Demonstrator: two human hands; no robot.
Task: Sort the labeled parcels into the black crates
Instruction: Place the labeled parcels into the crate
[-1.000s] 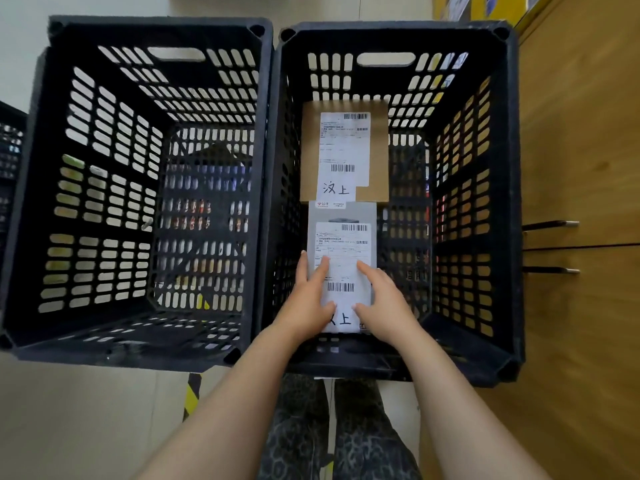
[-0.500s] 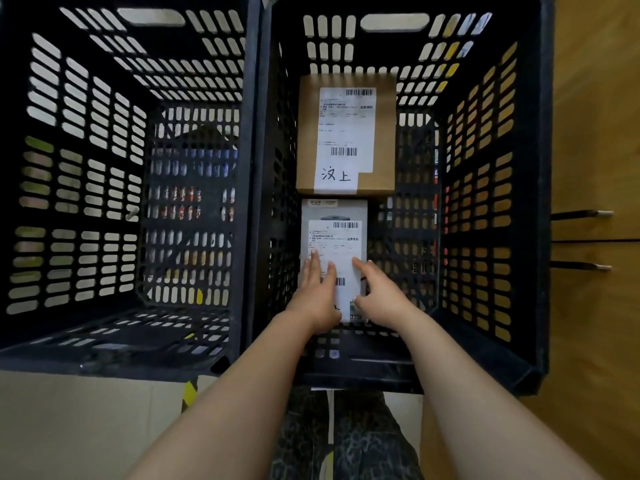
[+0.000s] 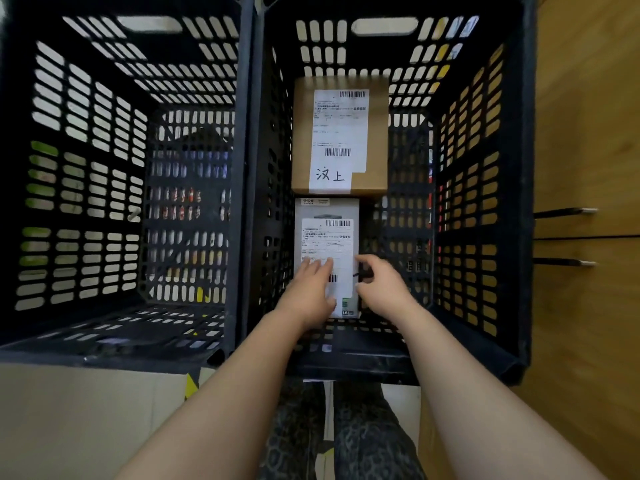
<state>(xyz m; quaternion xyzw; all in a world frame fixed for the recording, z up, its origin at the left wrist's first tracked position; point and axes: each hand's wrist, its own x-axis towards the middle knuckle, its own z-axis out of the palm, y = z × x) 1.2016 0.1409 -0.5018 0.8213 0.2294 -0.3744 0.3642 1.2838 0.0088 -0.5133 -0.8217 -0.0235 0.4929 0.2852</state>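
Observation:
Two black slotted crates stand side by side. The left crate [image 3: 124, 174] holds nothing. Inside the right crate [image 3: 481, 216] a brown cardboard parcel [image 3: 375, 140] with a white label lies at the far end. A white parcel [image 3: 327, 230] with a label lies just in front of it, on the crate floor. My left hand [image 3: 311, 289] rests flat on the white parcel's label, fingers straight. My right hand [image 3: 381, 289] is at that parcel's right edge, its loosely curled fingertips touching the edge.
A wooden cabinet [image 3: 588, 150] with thin dark handles [image 3: 564, 213] runs along the right side of the crates. Pale floor [image 3: 86, 420] lies in front of the left crate, and patterned trouser legs show below between my arms.
The camera moved closer over the crates. Both hands lowered the white parcel deeper to the crate floor, and my right hand slid off its top to the right edge.

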